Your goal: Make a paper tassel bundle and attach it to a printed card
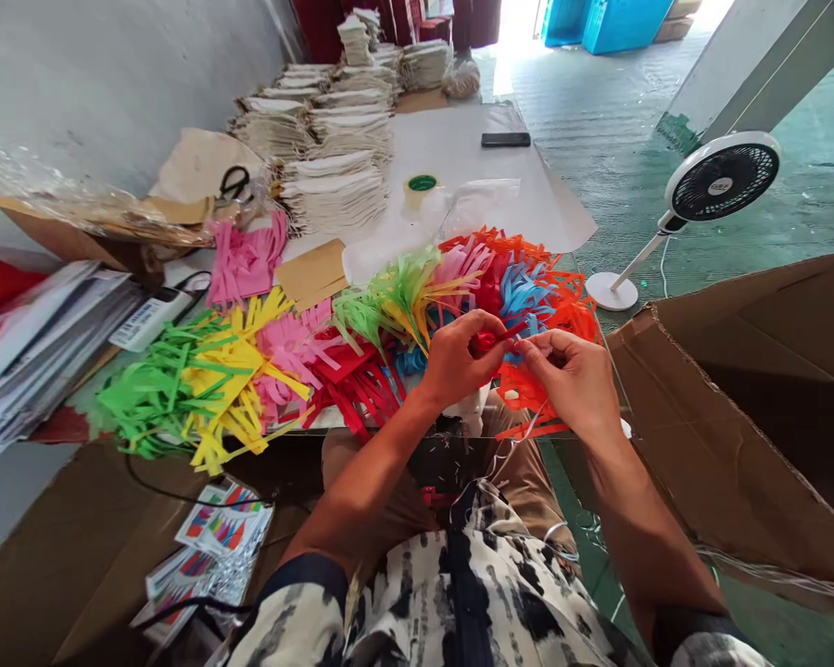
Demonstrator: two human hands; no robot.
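Note:
My left hand (463, 357) is closed on a rolled strip of red tissue paper (511, 334) above the table's near edge. Fingers pinched, my right hand (575, 375) meets the strip's end; a thin white string (526, 432) hangs below it toward my lap. Around both hands lie fringed tissue paper tassels: orange ones (570, 301) behind the right hand, blue ones (524, 295) beyond the fingertips, and red ones (361, 380) left of my left wrist. Farther left are pink (296, 357), yellow (233, 375) and green tassels (159, 389). My fingers hide the exact spot where string and paper meet.
Stacks of off-white bundles (337, 185) stand at the back left. A tape roll (423, 188) and a dark phone (505, 140) lie on the white table. Black scissors (234, 183) rest by the wall. A fan (723, 181) and an open carton (709, 408) stand at right.

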